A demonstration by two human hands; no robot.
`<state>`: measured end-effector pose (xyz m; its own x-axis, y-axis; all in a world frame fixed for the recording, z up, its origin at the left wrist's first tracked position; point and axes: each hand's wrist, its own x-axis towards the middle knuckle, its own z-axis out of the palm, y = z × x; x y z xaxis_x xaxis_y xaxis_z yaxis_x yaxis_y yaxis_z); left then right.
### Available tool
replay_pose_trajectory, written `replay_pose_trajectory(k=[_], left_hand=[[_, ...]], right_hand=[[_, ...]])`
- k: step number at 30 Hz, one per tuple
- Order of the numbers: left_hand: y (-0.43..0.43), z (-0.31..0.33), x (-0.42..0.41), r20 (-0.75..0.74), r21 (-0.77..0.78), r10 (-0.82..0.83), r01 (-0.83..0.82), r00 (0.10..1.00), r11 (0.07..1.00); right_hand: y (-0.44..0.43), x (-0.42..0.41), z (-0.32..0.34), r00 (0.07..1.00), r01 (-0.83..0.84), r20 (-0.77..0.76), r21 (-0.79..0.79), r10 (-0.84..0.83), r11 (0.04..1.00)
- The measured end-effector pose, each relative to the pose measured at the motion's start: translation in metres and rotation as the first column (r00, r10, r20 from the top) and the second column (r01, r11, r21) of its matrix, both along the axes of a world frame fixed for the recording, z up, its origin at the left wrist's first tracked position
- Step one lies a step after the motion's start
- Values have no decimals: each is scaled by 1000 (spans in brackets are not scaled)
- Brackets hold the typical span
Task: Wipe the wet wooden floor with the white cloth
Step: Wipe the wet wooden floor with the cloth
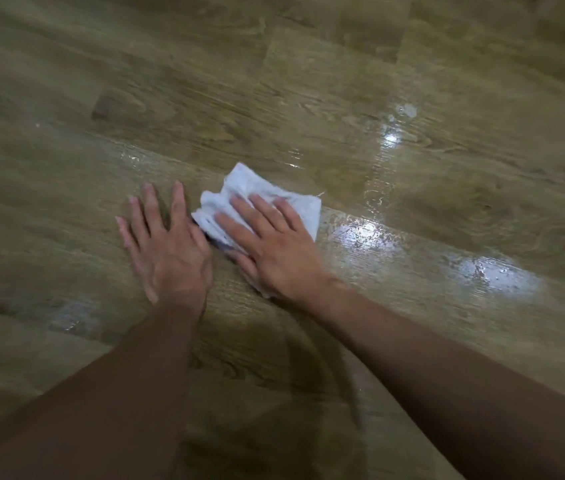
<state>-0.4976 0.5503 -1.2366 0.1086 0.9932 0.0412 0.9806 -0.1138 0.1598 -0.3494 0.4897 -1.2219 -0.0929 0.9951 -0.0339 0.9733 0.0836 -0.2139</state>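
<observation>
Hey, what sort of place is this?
Likely an indoor room, seen close to the floor: wood-grain floor planks with seams, glossy wet patches reflecting light, and a white cloth pressed flat under the right hand. Which room, I cannot tell.

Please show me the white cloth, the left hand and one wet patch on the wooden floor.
Crumpled white cloth [250, 183], head view, its bare upper part.
Left hand [167, 251], head view, back of the hand.
Shiny wet floor patch [360, 233], head view, its bright middle.
</observation>
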Motion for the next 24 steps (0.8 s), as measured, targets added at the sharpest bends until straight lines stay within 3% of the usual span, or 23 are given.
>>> replay_pose_trajectory(k=[2,4,5,7,9,10,11,14,17,19,21,24], left_hand=[[1,-1,-1,6,3,8,-8,1000,1000],[0,-3,1,-6,-4,-2,2,1000,1000],[0,-4,1,-12,-1,-4,4,1000,1000],[0,-6,0,-16,10,3,-3,1000,1000],[1,-7,1,0,11,7,-7,1000,1000],[1,-6,1,6,11,10,-10,1000,1000],[1,-5,1,7,12,12,-12,1000,1000],[-1,-2,3,7,7,5,-5,1000,1000],[0,-1,4,-18,8,-16,17,1000,1000],[5,-1,7,-30,-5,-24,24,999,1000],[12,5,18,7,4,-81,81,997,997],[4,17,53,83,67,-451,447,889,892]], right_hand=[[-18,41,-1,997,-82,13,-1,82,997],[-30,92,-4,988,155,19,28,-156,987],[-32,113,-3,940,340,20,37,-341,940],[-23,126,0,752,656,66,36,-656,754],[-3,106,1,600,799,76,-4,-797,601],[4,89,1,597,802,54,-41,-800,596],[7,70,0,656,754,27,-63,-754,654],[-10,21,0,895,446,2,-67,-447,893],[-34,35,2,984,178,16,-61,-178,982],[-49,68,-1,970,241,27,-34,-240,970],[-75,115,-3,884,466,46,-9,-466,885],[-118,177,2,663,746,52,28,-746,665]])
